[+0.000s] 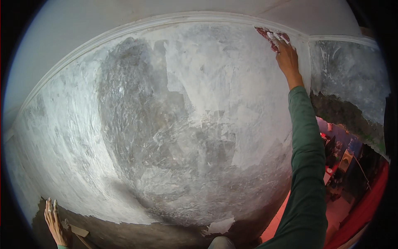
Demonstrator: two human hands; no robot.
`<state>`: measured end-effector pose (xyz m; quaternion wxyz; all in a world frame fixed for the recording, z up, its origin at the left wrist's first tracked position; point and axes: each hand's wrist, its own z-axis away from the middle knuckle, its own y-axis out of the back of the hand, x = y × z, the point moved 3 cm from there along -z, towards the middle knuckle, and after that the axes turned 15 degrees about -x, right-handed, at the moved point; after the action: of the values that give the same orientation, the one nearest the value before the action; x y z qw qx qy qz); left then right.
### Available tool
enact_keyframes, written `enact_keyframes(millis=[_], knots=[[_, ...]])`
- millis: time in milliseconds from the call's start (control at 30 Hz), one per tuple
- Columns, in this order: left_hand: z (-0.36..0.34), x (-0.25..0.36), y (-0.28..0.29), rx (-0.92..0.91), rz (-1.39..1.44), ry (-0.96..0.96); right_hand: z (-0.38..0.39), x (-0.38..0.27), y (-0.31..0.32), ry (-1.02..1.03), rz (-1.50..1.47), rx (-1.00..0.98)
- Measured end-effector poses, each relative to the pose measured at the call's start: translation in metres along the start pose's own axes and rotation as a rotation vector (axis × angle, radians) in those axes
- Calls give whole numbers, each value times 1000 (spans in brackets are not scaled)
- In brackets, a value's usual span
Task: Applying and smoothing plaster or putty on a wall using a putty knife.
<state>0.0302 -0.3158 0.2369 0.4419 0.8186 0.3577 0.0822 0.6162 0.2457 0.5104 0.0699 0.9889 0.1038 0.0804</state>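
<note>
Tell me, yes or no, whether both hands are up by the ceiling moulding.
No, only the right hand is up near the white moulding; the left hand is down at the picture's lower left.

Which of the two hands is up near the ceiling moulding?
The right hand, with a dark red, white-smeared thing just under the moulding; the left hand is at lower left, fingers extended.
</note>
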Motion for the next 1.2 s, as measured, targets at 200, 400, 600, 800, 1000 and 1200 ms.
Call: enact_keyframes(millis=[200, 400, 600, 800, 1000, 1200], knots=[[-4, 10, 17, -22, 13, 49, -14, -35, 13, -34, 38, 104], [19, -6, 26, -19, -13, 80, -36, -56, -7, -147, 95, 0], [56, -42, 31, -130, -150, 150, -43, -49, -13, -148, 74, -46], [54, -29, 41, -101, -146, 91, -26, -53, -8, -39, 63, -16], [28, -21, 0, -96, -36, 93, -41, -95, -2, -62, 24, 58], [20, 4, -28, -98, 3, 27, -41, -104, -10, -98, -2, 83]])
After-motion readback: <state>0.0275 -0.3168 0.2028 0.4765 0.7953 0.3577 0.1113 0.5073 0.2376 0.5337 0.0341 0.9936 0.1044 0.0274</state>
